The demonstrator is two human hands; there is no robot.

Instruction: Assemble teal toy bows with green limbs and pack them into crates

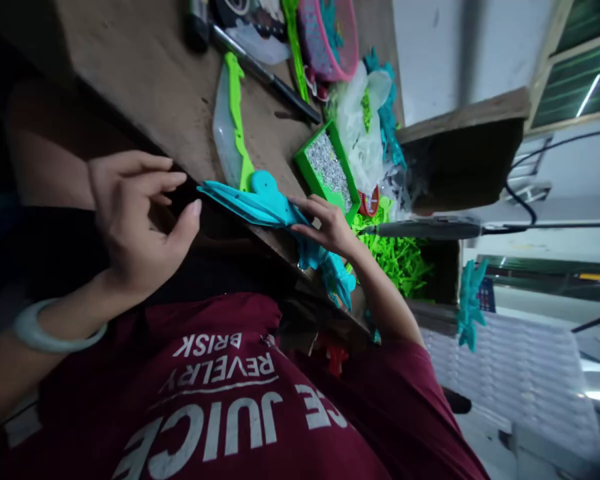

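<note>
My right hand (pixel 325 227) grips the wide end of a long turquoise plastic part (pixel 253 203), fingers and thumb closed on it. The part tapers toward my left and lies over the table's near edge. My left hand (pixel 143 213), with a pale bangle on its wrist, is just off the tapered tip, its fingers apart and nothing in them. Beyond the turquoise part lies a bright green plastic handle piece (pixel 237 123) with a translucent blade-like sheet (pixel 223 127). More turquoise parts (pixel 337 277) sit by my right forearm.
A green tray (pixel 351 177) holds many small silvery pieces. Behind it are a pink basket (pixel 356 40), a clear plastic bag (pixel 363 147) and a black-handled tool (pixel 295 100). Loose green parts (pixel 397 257) fill a box at right, near a grey electric screwdriver-like tool (pixel 430 229).
</note>
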